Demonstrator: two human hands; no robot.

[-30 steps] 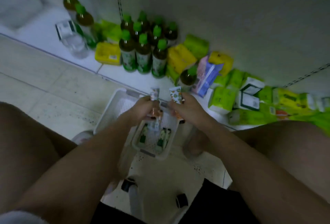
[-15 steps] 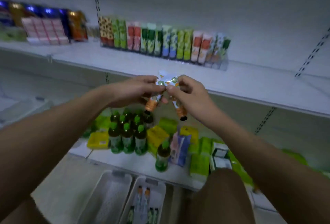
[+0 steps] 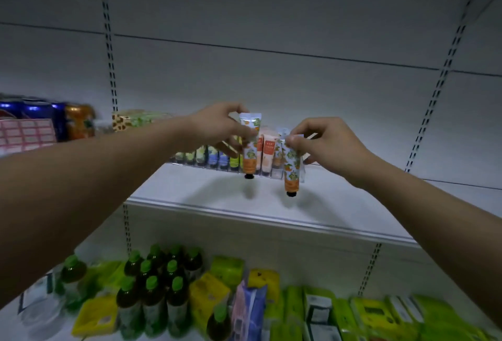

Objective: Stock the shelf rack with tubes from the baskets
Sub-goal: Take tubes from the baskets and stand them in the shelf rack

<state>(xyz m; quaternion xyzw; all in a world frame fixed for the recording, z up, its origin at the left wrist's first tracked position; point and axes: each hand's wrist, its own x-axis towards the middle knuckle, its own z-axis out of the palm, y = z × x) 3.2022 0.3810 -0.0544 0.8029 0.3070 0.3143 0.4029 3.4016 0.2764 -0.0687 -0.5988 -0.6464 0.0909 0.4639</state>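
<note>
Hands raised | left hand (image 3: 217, 126) pinches tube (image 3: 250, 147) | right hand (image 3: 328, 142) pinches second tube (image 3: 291, 169)

— Where do we stand? — We hold two tubes over the shelf (image 3: 190, 191), before the rack's row of tubes (image 3: 214, 156): left tube (image 3: 250, 147) left, right tube (image 3: 291, 169) right, apart.
— Below? — Bottles (image 3: 152, 286) left, packets (image 3: 366, 310) right.
</note>
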